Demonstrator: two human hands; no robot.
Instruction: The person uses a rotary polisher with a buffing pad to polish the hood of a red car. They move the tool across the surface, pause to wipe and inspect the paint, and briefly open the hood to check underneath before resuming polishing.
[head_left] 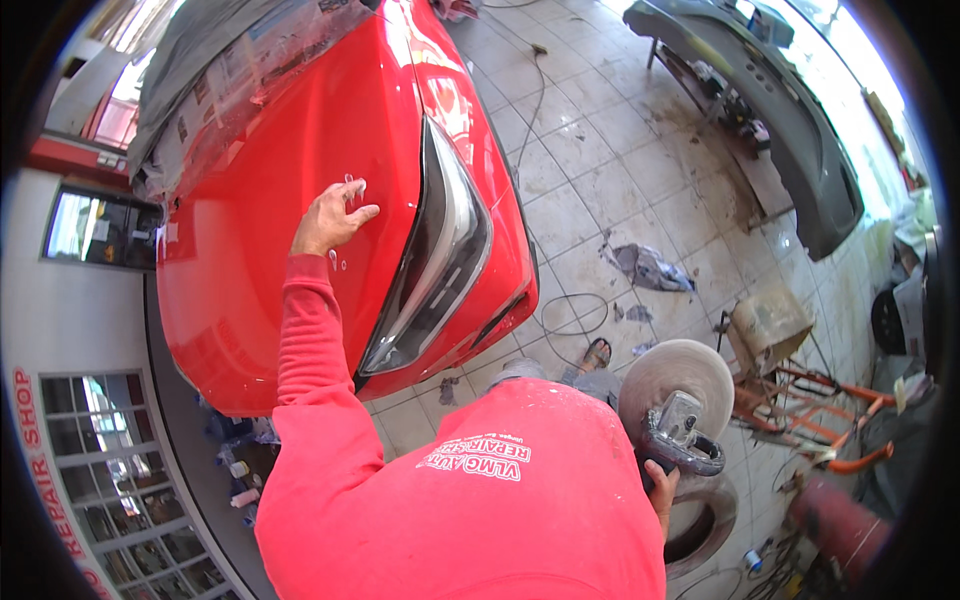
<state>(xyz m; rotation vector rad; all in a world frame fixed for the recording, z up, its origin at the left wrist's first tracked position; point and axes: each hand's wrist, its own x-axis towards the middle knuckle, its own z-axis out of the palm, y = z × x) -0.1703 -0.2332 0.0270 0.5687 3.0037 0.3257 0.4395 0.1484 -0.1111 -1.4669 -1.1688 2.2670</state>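
My left hand (335, 218) reaches over the glossy red hood (250, 290) of a car, thumb and fingers apart. White paste shows on a fingertip, and a few small white dabs (334, 260) lie on the paint around the hand. To the right of the hood's edge runs the car's headlight (440, 250). Low on the right, my right hand (662, 492) grips the handle of a polisher (684, 425). Its round pale pad (675, 375) faces away from me. Part of that hand is hidden behind the polisher and my red sleeve.
Masking sheets (230, 90) cover the car's windshield area. A grey bumper (780, 110) rests on a stand at the right. A tire (700, 525) lies beneath the polisher. Crumpled cloth (650, 268) and a cable (580, 320) lie on the tiled floor, near an orange metal frame (850, 460).
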